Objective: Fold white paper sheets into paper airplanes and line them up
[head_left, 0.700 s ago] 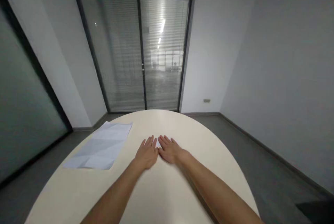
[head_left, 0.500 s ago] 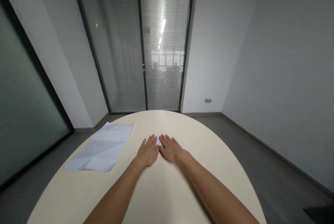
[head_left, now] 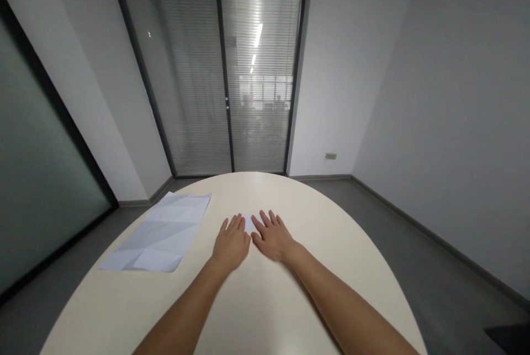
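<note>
Head view: small paper (head_left: 250, 222) peeks out between both hands' fingers (head_left: 237, 223).

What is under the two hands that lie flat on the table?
A small white piece of paper shows between the left hand and the right hand. Both palms cover the rest, so its size and shape cannot be seen.

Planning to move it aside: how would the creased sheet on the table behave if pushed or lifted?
The sheet lies thin and flat, so it probably slides easily on the smooth table. Its fold creases suggest it would sag and flex when lifted. Likely very light.
</note>
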The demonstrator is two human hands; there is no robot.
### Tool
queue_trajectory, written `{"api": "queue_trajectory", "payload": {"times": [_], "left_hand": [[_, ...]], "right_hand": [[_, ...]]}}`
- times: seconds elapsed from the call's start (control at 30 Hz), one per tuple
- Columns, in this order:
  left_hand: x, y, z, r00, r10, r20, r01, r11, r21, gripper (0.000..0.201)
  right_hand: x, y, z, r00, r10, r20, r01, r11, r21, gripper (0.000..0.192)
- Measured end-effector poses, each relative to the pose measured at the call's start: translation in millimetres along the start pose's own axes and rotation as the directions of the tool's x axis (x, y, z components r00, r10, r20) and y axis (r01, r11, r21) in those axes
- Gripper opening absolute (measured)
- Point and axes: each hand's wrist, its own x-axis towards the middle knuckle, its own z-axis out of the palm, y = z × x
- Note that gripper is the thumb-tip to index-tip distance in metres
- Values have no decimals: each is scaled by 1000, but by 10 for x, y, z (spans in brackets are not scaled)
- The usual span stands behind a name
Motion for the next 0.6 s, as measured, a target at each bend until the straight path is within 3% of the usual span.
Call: {"api": "queue_trajectory", "payload": {"times": [0.1,0.17,0.4,0.6], "left_hand": [[5,-8,18,986,158,60,-149,980,-135,56],[16,-29,37,982,175,77,-160,972,-171,56],[43,-90,76,997,68,47,-64,994,-94,54],[4,-95,37,999,-32,7,32,999,10,51]], "right_hand": [[-40,-1,-23,999,-46,21,46,999,8,67],[-30,20,-20,996,-78,35,77,997,21,69],[17,153,17,996,-77,42,76,997,12,69],[-31,196,-97,984,-124,-131,126,992,6,51]]}}
